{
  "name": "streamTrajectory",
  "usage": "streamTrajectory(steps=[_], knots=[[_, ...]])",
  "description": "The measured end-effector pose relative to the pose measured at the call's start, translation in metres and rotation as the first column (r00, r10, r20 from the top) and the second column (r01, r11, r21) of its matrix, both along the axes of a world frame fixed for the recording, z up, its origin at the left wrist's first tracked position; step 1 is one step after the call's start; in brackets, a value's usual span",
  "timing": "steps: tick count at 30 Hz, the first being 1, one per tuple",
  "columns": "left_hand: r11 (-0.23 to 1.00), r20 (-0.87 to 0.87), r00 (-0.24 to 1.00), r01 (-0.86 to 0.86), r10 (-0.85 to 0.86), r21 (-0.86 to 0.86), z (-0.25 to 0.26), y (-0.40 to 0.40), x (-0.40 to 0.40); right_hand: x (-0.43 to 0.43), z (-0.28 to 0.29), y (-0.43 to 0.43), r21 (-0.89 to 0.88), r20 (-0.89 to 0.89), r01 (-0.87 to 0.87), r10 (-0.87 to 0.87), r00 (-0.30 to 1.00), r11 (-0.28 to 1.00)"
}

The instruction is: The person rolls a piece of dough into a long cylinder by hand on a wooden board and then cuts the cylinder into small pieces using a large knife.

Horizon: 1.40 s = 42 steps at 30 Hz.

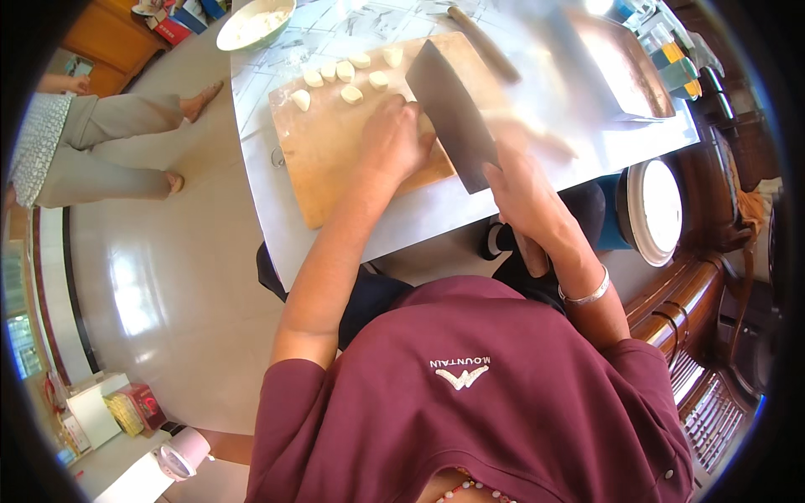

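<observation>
A wooden cutting board (333, 151) lies on the table before me, with several pale dough pieces (352, 95) spread over its far part. On the board, my left hand (396, 138) has its fingers curled around a pale piece of dough (426, 124), mostly hidden by the fingers and the blade. Just right of it, my right hand (525, 182) grips a cleaver (449, 119) by its wooden handle. The dark blade is raised beside my left hand, over the board's right side; whether its edge touches anything, I cannot tell.
A wooden rolling pin (484, 45) lies beyond the board's right corner. At the table's far left edge stands a bowl (256, 25) with pale contents. A metal tray (622, 63) is on the right. Another person (94, 138) stands on the floor to the left.
</observation>
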<state>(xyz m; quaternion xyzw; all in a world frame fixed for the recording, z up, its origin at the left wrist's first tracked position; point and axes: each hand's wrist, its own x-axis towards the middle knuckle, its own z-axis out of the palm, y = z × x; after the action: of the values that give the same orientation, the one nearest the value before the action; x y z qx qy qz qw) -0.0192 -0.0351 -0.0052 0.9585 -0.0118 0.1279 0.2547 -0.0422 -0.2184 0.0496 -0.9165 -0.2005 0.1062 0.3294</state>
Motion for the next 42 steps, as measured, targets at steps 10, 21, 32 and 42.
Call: streamTrajectory(steps=[10, 21, 32, 42], knots=[[0.928, 0.091, 0.991, -0.057, 0.097, -0.368, 0.004, 0.021, 0.026, -0.008, 0.030, -0.037, 0.265, -0.344, 0.240, -0.141, 0.928, 0.934], [0.993, 0.283, 0.958, -0.076, 0.049, 0.086, -0.002, 0.022, 0.069, -0.004, 0.021, -0.058, 0.320, -0.391, 0.304, -0.167, 0.905, 0.897], [0.997, 0.335, 0.941, -0.034, 0.053, -0.064, -0.007, 0.029, 0.042, -0.010, 0.029, -0.045, 0.306, -0.354, 0.254, -0.138, 0.925, 0.917], [0.966, 0.083, 0.996, -0.013, 0.036, -0.259, -0.011, -0.001, -0.002, -0.015, 0.028, -0.032, 0.176, -0.224, 0.200, -0.159, 0.962, 0.964]])
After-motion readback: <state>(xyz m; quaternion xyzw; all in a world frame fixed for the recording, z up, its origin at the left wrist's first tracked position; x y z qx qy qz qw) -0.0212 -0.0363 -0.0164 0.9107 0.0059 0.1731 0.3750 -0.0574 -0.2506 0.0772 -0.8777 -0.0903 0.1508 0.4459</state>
